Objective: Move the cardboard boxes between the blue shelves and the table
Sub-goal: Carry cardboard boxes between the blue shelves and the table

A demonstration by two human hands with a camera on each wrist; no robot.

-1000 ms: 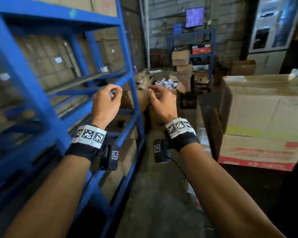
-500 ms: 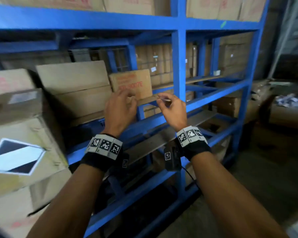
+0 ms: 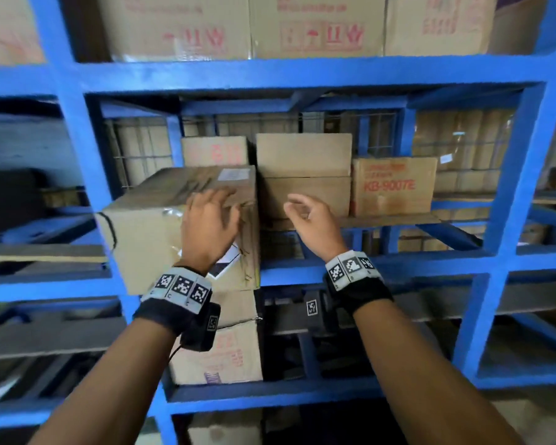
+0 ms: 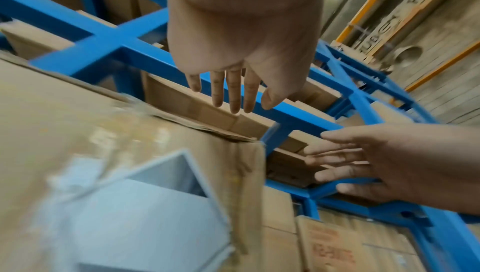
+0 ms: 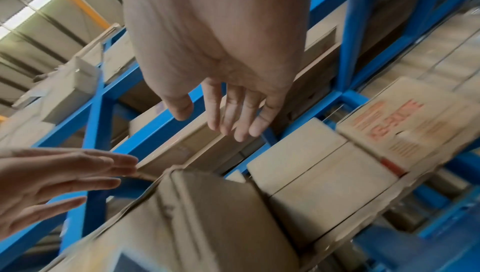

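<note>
Both hands reach toward the blue shelves. The left hand — fingers spread and straight, holding nothing — hovers at the upper front edge of the big box jutting from the middle shelf. The right hand, fingers loosely open and empty, is just right of it, before the stacked boxes — beside them sits a red-printed box.

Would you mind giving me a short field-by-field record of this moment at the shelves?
setting: blue shelves stacked with cardboard boxes
nearest box: large box with a diamond label, sticking out past the shelf front
left hand: fingers spread, in front of that box's upper right corner; no grip, contact unclear
right hand: open, in the air, holding nothing
neighbours: plain box to the right, then KB-9007E box
</note>
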